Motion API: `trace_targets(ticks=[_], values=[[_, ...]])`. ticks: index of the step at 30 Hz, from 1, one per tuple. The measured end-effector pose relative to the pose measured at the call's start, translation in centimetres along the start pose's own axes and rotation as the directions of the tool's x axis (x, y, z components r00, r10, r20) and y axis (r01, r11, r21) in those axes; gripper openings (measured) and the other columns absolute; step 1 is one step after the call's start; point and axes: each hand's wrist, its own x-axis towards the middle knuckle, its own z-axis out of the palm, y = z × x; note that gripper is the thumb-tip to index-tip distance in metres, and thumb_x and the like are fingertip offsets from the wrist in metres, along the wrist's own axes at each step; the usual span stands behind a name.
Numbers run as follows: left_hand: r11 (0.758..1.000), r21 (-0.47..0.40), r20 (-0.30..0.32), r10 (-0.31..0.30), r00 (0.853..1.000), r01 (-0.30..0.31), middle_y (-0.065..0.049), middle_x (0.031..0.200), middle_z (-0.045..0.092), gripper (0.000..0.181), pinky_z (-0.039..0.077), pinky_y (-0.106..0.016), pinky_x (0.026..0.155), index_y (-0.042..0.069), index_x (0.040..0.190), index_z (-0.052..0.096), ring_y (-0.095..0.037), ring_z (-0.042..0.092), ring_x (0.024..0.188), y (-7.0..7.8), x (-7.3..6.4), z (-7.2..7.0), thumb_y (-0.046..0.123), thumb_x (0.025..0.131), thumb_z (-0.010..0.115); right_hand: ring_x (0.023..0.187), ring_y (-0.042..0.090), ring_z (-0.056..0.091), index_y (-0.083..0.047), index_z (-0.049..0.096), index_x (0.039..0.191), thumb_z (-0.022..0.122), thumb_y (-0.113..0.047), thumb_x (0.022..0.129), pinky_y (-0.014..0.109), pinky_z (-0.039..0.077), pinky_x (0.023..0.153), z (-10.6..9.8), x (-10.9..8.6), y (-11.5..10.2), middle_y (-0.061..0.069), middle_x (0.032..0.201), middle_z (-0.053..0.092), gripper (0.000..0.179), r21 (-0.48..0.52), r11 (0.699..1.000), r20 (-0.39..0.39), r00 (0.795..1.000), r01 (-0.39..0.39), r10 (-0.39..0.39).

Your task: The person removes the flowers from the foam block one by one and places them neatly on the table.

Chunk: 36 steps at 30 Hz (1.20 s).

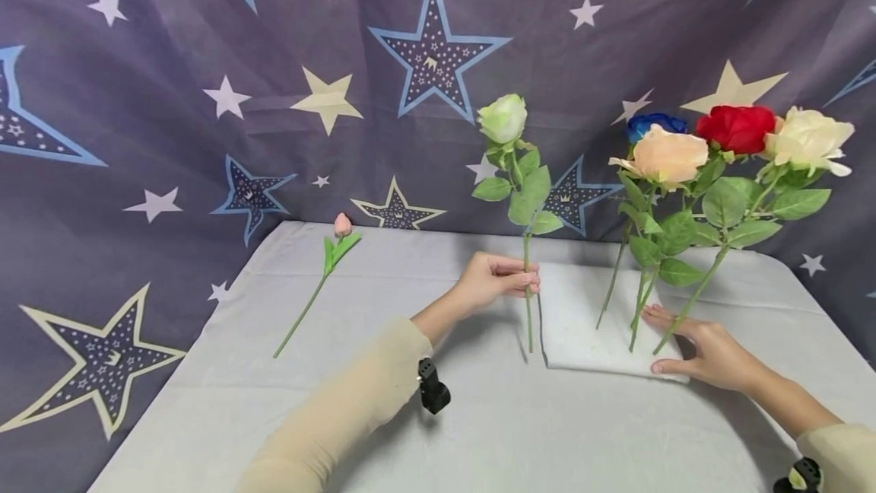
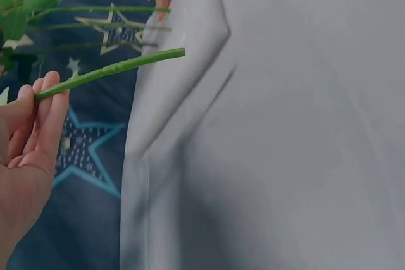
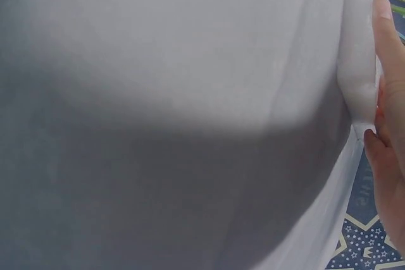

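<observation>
My left hand (image 1: 487, 280) pinches the green stem of a pale green-white rose (image 1: 503, 119), upright beside the left edge of a white foam-like pad (image 1: 575, 303). In the left wrist view the lower end of that stem (image 2: 139, 62) points free, past the fingertips. Fingers of my right hand (image 1: 718, 356) rest on the pad's right side, with the thumb at its front corner; the right wrist view shows them touching its edge (image 3: 359, 49). A peach rose (image 1: 667, 157), blue rose (image 1: 653, 125), red rose (image 1: 735, 129) and cream rose (image 1: 807, 139) stand in the pad.
A pink tulip (image 1: 343, 225) with a green stem lies on the left of the cloth-covered table (image 1: 479, 424). Behind the table hangs a dark curtain (image 1: 287, 36) with stars. The standing roses lean over the right hand's side.
</observation>
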Motion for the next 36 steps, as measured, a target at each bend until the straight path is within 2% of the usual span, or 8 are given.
trace_targets(ticks=[5, 8, 11, 15, 18, 25, 29, 36], values=[[0.995, 0.094, -0.006, -0.009, 1.000, 0.009, -0.033, 0.113, 0.063, 0.031, 0.062, -0.034, 0.083, -0.014, 0.120, 0.060, -0.032, 0.072, 0.094, -0.1, -1.3, -2.7, -0.005, 0.090, 0.060, 0.130, -0.023, 0.025, -0.010, 0.062, 0.129, 0.090, -0.032, 0.054, -0.008, 0.017, 0.106, 0.1, 0.0, -0.1, 0.007, 0.133, 0.058, 0.083, -0.004, 1.000, 0.004, 1.000, -0.010, 0.010], [0.992, 0.129, -0.002, -0.002, 1.000, 0.003, -0.035, 0.112, 0.062, 0.032, 0.061, -0.034, 0.084, -0.015, 0.120, 0.058, -0.030, 0.073, 0.093, -0.1, -2.1, -4.4, -0.007, 0.090, 0.060, 0.130, -0.023, 0.025, -0.008, 0.061, 0.129, 0.090, -0.031, 0.054, -0.007, 0.018, 0.107, 0.1, 0.1, 0.0, 0.006, 0.135, 0.056, 0.084, 0.007, 1.000, 0.000, 1.000, 0.000, 0.000], [0.988, 0.152, -0.003, 0.012, 1.000, -0.011, -0.036, 0.111, 0.061, 0.033, 0.061, -0.033, 0.085, -0.017, 0.121, 0.056, -0.020, 0.075, 0.088, -0.1, -3.0, -6.1, -0.008, 0.089, 0.059, 0.131, -0.022, 0.027, -0.007, 0.061, 0.129, 0.090, -0.030, 0.054, -0.006, 0.018, 0.108, 0.0, 0.3, 0.0, 0.007, 0.135, 0.056, 0.083, 0.020, 1.000, -0.002, 1.000, 0.009, -0.009], [0.985, 0.169, -0.015, 0.024, 1.000, -0.022, -0.039, 0.113, 0.059, 0.034, 0.060, -0.033, 0.086, -0.018, 0.123, 0.054, -0.005, 0.072, 0.080, -0.1, -4.3, -8.0, -0.009, 0.090, 0.058, 0.130, -0.023, 0.027, -0.006, 0.062, 0.128, 0.090, -0.031, 0.055, -0.007, 0.018, 0.107, 0.0, 0.5, 0.0, 0.022, 0.126, 0.062, 0.082, 0.020, 1.000, 0.009, 1.000, 0.010, -0.010], [0.982, 0.189, -0.040, 0.025, 0.999, -0.017, -0.039, 0.114, 0.059, 0.035, 0.061, -0.031, 0.085, -0.017, 0.124, 0.054, -0.001, 0.071, 0.077, 0.1, -5.1, -9.1, -0.009, 0.090, 0.058, 0.130, -0.024, 0.024, -0.007, 0.061, 0.128, 0.090, -0.032, 0.055, -0.007, 0.016, 0.107, -0.1, 0.5, 0.0, 0.028, 0.119, 0.063, 0.082, 0.016, 1.000, 0.022, 1.000, 0.008, -0.008], [0.971, 0.238, -0.102, 0.024, 0.994, 0.002, -0.036, 0.120, 0.057, 0.037, 0.061, -0.028, 0.085, -0.018, 0.125, 0.052, 0.002, 0.071, 0.078, 0.7, -6.6, -11.1, -0.007, 0.090, 0.059, 0.130, -0.023, 0.028, -0.007, 0.062, 0.127, 0.090, -0.031, 0.055, -0.007, 0.019, 0.107, -0.1, 0.4, 0.2, 0.017, 0.127, 0.063, 0.081, 0.020, 1.000, 0.007, 1.000, 0.006, -0.007], [0.965, 0.260, -0.126, 0.014, 0.992, 0.019, -0.037, 0.118, 0.058, 0.037, 0.060, -0.026, 0.084, -0.017, 0.125, 0.053, 0.001, 0.071, 0.078, 0.8, -7.4, -12.2, -0.007, 0.090, 0.060, 0.130, -0.023, 0.027, -0.007, 0.062, 0.127, 0.090, -0.031, 0.055, -0.007, 0.019, 0.107, -0.1, 0.3, 0.2, 0.017, 0.126, 0.064, 0.081, 0.023, 1.000, 0.005, 1.000, 0.003, -0.003], [0.947, 0.313, -0.137, -0.027, 0.990, 0.069, -0.035, 0.114, 0.062, 0.037, 0.061, -0.029, 0.085, -0.016, 0.125, 0.054, -0.003, 0.072, 0.081, 1.5, -8.8, -14.0, -0.002, 0.091, 0.060, 0.130, -0.023, 0.027, -0.008, 0.062, 0.128, 0.090, -0.031, 0.055, -0.008, 0.018, 0.106, 0.0, 0.0, 0.3, 0.011, 0.131, 0.061, 0.082, 0.026, 1.000, -0.005, 1.000, -0.004, 0.004]])
